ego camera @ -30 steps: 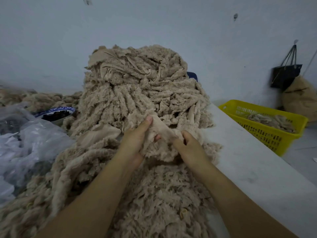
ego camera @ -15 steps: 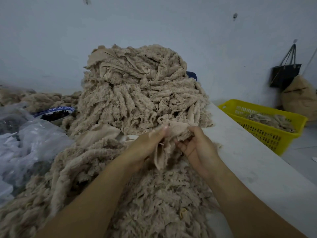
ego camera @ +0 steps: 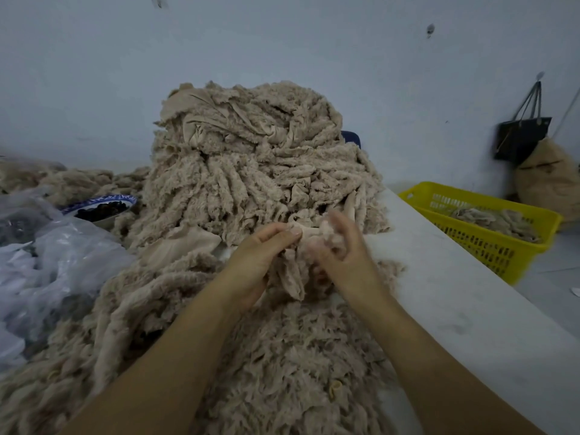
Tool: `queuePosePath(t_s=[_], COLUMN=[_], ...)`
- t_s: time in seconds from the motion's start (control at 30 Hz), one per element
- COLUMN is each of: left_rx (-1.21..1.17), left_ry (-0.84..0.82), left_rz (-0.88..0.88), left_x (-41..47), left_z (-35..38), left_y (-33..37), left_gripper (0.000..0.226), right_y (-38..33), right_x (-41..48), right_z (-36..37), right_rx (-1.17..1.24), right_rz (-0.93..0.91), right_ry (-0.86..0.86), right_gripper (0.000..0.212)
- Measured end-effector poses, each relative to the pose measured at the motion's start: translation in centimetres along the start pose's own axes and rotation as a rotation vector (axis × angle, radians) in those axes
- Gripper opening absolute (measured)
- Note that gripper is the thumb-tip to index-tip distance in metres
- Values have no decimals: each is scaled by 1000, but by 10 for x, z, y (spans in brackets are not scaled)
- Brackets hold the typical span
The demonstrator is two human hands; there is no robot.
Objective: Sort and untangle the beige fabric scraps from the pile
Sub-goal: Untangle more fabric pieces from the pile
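Change vs. half a sec. ago: both hands sit a little higher and closer together, and the beige scrap (ego camera: pixel 295 277), then spread wider betw. them, is now bunched up; pile and surroundings as before. Left hand (ego camera: pixel 259 259): thumb and fingertips pinch the scrap's upper edge. Right hand (ego camera: pixel 343 251): fingers curled round the scrap's other end, grasping it; fingertips motion-blurred, so exact finger placement can't be told. Scrap: held just above the low front part of the pile, loose tail hanging down betw. the two wrists. Pile (ego camera: pixel 251 171): tall mound of tangled beige fabric scraps, centre, backed against the wall (ego camera: pixel 282 42); spreads low toward the viewer and off to the left. Table (ego camera: pixel 455 302): white top, seen as a strip along the pile's right side. Yellow basket (ego camera: pixel 420 191): slotted plastic, beyond the table's right edge and lower; holds a few sorted scraps (ego camera: pixel 499 216). Black bag (ego camera: pixel 522 136): hangs by its straps on the wall, far right; tan sack (ego camera: pixel 552 180) just below, touching it. Plastic bag (ego camera: pixel 47 262): clear, crumpled, left side, against the pile. Bowl (ego camera: pixel 100 206): blue-and-white rim, dark contents, betw. plastic bag and pile. Dark blue object (ego camera: pixel 351 138): edge only, behind the pile's right shoulder; can't identify.
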State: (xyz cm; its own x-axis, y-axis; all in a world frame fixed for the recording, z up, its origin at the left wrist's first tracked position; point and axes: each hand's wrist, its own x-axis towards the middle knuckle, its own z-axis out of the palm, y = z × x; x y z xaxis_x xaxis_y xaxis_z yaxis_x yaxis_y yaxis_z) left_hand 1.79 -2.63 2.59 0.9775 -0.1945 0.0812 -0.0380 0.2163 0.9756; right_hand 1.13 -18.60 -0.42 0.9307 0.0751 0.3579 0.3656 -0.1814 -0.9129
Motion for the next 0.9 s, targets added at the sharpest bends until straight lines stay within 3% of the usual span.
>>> queuePosePath(t_s=[0.07,0.13,0.17,0.23,0.3,0.33,0.43,0.47,0.53,0.6,0.67,0.7,0.73,0.9], left_rx=[-6,28,62,97,97,135,398,518,775,997,1077,1054,1028,539], left_ry=[-35,-37,-41,-32,5,25,33,6,-100,-186,-157,-119,-86,113], left_rz=[28,70,103,146,175,187,120,74,7,12,108,150,188,135], left_x=[-1,0,1,2,5,6,7,7,8,8,6,4,5,4], left_z=[1,0,-2,-3,-3,-3,-3,-2,-1,2,7,10,11,8], left_y=[0,-1,-2,-5,-9,-11,-22,-27,-40,-51,-57,-57,-59,-50], left_gripper=[16,18,20,21,21,25,16,14,35,50,20,9,23,23], right_y=[5,10,9,11,6,6,6,11,19,26,30,31,31,32], right_x=[0,3,3,4,6,10,21,21,17,16,17,17,16,10], right_z=[7,8,7,3,-4,-13,-44,-49,-45,-37,-32,-31,-30,-17], right_rx=[-56,-63,-63,-27,12,161,969,1029,825,351,-100,-227,-312,-659], right_rz=[8,12,19,66,150,189,164,213,385,414,301,249,211,165], right_ry=[-146,-113,-87,-81,60,199,550,617,653,602,497,436,373,36], right_gripper=[54,15,7,15,19,23,45,51,42,25,17,13,11,41])
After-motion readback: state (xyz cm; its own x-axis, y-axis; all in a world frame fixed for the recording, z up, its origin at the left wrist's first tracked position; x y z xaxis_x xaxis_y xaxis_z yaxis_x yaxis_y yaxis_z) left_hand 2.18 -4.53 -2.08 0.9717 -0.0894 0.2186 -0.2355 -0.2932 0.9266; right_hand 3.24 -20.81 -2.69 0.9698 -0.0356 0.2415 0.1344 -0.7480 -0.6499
